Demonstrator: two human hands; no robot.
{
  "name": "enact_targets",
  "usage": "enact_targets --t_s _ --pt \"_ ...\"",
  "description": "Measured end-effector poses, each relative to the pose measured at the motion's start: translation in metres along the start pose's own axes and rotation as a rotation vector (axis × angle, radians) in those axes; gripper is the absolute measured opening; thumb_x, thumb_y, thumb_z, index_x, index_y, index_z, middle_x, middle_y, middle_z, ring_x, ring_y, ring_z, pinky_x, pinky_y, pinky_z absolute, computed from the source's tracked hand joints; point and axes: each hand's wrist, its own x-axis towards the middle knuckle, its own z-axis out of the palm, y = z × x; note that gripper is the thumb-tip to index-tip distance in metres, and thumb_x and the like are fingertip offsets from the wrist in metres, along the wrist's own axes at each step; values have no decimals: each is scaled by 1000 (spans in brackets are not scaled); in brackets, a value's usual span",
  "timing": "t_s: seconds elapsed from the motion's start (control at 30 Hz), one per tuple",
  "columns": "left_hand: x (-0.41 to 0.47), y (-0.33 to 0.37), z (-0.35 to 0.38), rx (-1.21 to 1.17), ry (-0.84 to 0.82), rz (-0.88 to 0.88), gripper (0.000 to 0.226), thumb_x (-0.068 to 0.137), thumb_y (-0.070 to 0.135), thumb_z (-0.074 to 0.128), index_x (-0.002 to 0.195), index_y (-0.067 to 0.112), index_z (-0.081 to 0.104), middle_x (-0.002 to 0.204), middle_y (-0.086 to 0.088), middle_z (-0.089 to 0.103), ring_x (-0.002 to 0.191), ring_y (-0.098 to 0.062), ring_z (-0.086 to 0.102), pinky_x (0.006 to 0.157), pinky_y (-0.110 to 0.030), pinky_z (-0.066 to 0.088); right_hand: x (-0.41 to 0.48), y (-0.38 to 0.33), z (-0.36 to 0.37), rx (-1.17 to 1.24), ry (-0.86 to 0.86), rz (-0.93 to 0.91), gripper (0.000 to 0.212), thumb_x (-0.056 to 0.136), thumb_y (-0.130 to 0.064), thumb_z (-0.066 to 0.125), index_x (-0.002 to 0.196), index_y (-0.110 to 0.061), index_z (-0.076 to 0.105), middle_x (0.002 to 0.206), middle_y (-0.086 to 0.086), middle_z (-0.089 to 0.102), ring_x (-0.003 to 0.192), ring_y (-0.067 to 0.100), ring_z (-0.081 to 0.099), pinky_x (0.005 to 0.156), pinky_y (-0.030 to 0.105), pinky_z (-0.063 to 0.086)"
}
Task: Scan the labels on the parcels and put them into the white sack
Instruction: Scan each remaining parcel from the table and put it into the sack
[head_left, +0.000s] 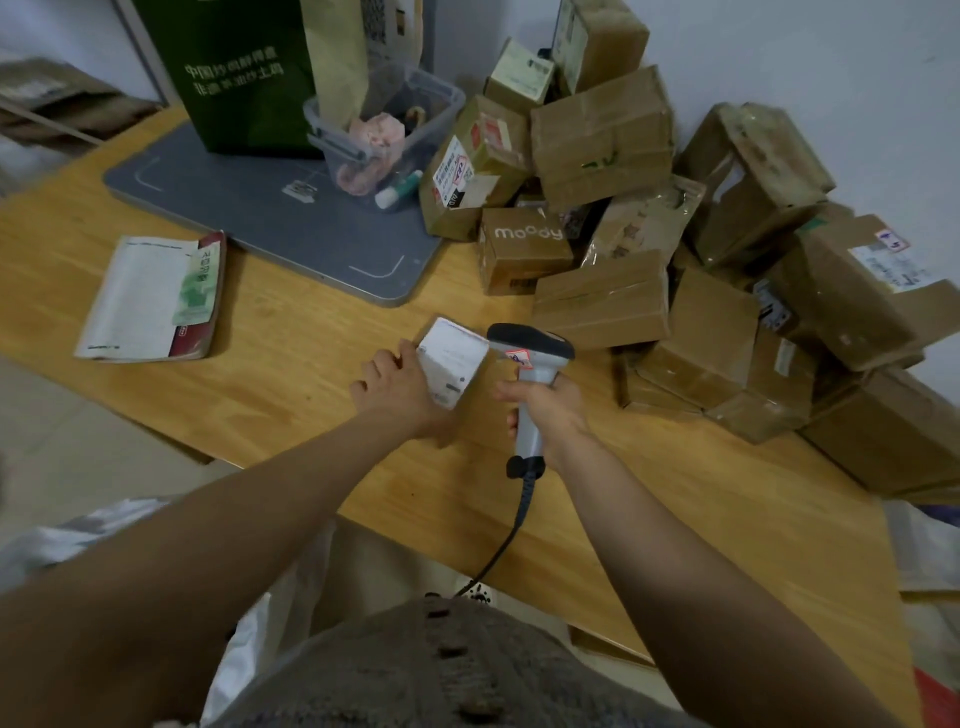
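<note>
Gripping a small parcel (452, 364) with the left hand (400, 387), white label facing up, on or just over the desk (291, 395), hard to tell. Clutching a barcode scanner (530, 353) by its handle in the right hand (550, 410), head right beside that label. Further right, a big heap of brown parcels (727, 291) against the wall. White sack (78, 535) down at lower left, below the desk edge.

Brown parcels (602, 306), grey scanner (530, 364), green bag (234, 78)
</note>
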Motion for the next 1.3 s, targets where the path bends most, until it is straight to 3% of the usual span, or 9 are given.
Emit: enact_targets --t_s 0.1,0.17,0.33,0.5,0.53,0.67,0.8,1.03,1.3 --pt "15 -32 -20 95 -117 259 106 78 44 73 153 25 -1 159 -4 4 146 -32 0 113 -56 15 -4 -5 -4 -70 -58 -32 18 75 -2 73 82 -12 60 70 12 64 40 14 51 43 25 46" --pt "22 -51 -31 100 -206 328 116 77 31 78 153 24 -10 161 0 -10 147 -27 -12 117 -58 10 -7 -7 -2 -126 -106 -45 13 76 -1 72 79 -9 62 68 12 67 40 14 50 42 25 44" --pt "32 -60 -38 29 -223 357 127 63 17 87 153 16 -3 153 -5 24 141 -25 23 114 -40 30 -12 -13 10 -345 -210 -75 8 78 -4 71 80 -5 63 60 8 65 39 14 50 42 25 42" --pt "34 -59 -39 190 -238 493 141 62 15 88 149 27 -22 160 4 -18 147 -18 -11 120 -41 12 -16 -19 15 -472 -266 -89 10 78 -7 71 72 -8 63 53 4 62 39 13 52 41 24 43" --pt "35 -56 -41 255 -241 526 137 64 13 87 150 26 -20 160 5 -17 147 -17 -13 120 -40 11 -17 -19 15 -483 -263 -89 10 78 -7 71 73 -8 62 51 3 62 39 13 52 41 24 43" --pt "37 -48 -52 357 -223 538 119 66 12 85 154 24 4 157 0 10 145 -21 12 114 -36 28 -22 -18 10 -497 -252 -73 10 77 -5 71 75 -9 62 47 1 59 38 14 50 41 24 42" --pt "34 -58 -69 287 -193 517 123 61 17 87 153 27 7 148 6 10 138 -23 22 106 -32 41 -30 -18 10 -480 -268 -124 11 78 -7 71 73 -9 61 46 1 58 37 14 48 41 25 42" --pt "29 -85 -110 327 -56 517 122 64 35 87 153 22 5 153 -2 15 138 -24 27 108 -33 34 -51 -23 22 -522 -357 -261 14 79 -13 71 71 -13 60 51 2 58 37 11 48 40 23 41" --pt "15 -111 -124 382 -21 546 112 72 23 83 153 26 7 159 -3 16 143 -26 26 111 -40 33 -61 -22 51 -795 -347 -518 25 78 -18 73 73 -30 52 62 -11 57 52 3 53 53 22 44"
